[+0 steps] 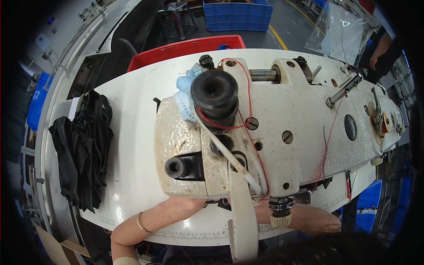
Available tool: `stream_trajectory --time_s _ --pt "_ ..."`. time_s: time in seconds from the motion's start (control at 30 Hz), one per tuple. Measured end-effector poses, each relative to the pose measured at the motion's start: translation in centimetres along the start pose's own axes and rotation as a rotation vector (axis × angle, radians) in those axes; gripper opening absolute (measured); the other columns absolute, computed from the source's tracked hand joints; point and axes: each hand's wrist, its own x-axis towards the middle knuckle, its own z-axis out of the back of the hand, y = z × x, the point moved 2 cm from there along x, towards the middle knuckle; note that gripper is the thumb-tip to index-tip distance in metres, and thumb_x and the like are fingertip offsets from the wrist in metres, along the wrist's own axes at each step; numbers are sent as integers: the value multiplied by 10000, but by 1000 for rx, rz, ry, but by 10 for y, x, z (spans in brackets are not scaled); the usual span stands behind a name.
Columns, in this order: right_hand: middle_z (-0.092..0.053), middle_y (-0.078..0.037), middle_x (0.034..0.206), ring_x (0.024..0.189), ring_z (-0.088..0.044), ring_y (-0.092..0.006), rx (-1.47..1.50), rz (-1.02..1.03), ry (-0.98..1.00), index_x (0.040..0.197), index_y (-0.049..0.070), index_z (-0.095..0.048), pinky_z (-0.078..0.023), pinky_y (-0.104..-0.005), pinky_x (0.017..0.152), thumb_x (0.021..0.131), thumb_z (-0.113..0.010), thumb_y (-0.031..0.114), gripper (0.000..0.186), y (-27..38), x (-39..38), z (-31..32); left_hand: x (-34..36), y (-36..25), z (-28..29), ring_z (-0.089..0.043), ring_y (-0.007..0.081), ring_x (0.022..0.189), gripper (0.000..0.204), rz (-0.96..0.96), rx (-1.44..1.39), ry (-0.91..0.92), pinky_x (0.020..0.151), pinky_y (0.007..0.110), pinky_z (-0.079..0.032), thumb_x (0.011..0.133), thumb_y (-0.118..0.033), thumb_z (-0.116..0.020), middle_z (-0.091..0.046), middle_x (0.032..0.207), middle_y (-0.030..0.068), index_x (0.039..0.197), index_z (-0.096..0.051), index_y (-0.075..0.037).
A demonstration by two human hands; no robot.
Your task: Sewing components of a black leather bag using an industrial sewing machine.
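Note:
A cream sewing machine [309,119] fills the middle of the head view, seen from above. Red thread [250,95] loops round the black knob [215,92] on its top and runs down its front. My left hand [190,204] reaches beneath the left end of the machine head, its fingers hidden there. A thin bangle [141,222] circles my left wrist. From the right, my right hand [264,213] comes under the same head, mostly covered by the machine and a pale strap-like bar [243,216]. What either hand touches is hidden.
Dark folded cloth pieces [84,150] lie in a pile on the white table [132,115], at the left. Behind the table stand a red bin [176,49] and a blue crate [238,17]. A light blue cloth [185,90] is tucked beside the knob. Another person's hand [373,61] shows at far right.

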Motion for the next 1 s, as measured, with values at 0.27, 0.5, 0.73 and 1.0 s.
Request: stream_trajectory --time_s 0.27,0.5,0.73,1.0 --pt "-581 -96 974 839 -602 -269 361 -281 154 982 67 -600 -489 -383 719 794 -614 220 243 -7 -5 -2 0 -5 8 -587 315 975 398 -12 57 -35 826 402 -480 626 -29 -601 -599 1062 168 1023 -627 -9" --pt "-597 -97 982 738 -610 -241 382 -562 26 1013 70 -601 -505 -344 631 822 -579 234 252 -20 -8 -4 11 -15 24 -558 280 1012 396 -104 176 -85 844 420 -466 625 -43 -601 -589 1045 125 1018 -630 -3" --pt "-615 -71 1014 921 -606 -199 -218 0 41 1077 111 -597 -506 -320 726 771 -579 155 310 11 2 -3 10 -15 24 -563 278 980 359 -136 189 -118 836 397 -471 644 -60 -604 -587 1019 115 996 -633 0" --pt "-651 -51 1009 879 -637 -143 4 -179 -119 1080 51 -594 -507 -304 784 768 -608 37 313 -13 24 10 17 31 11 -525 342 1031 420 68 -139 -142 893 439 -423 611 -26 -649 -581 1066 137 1026 -628 -90"
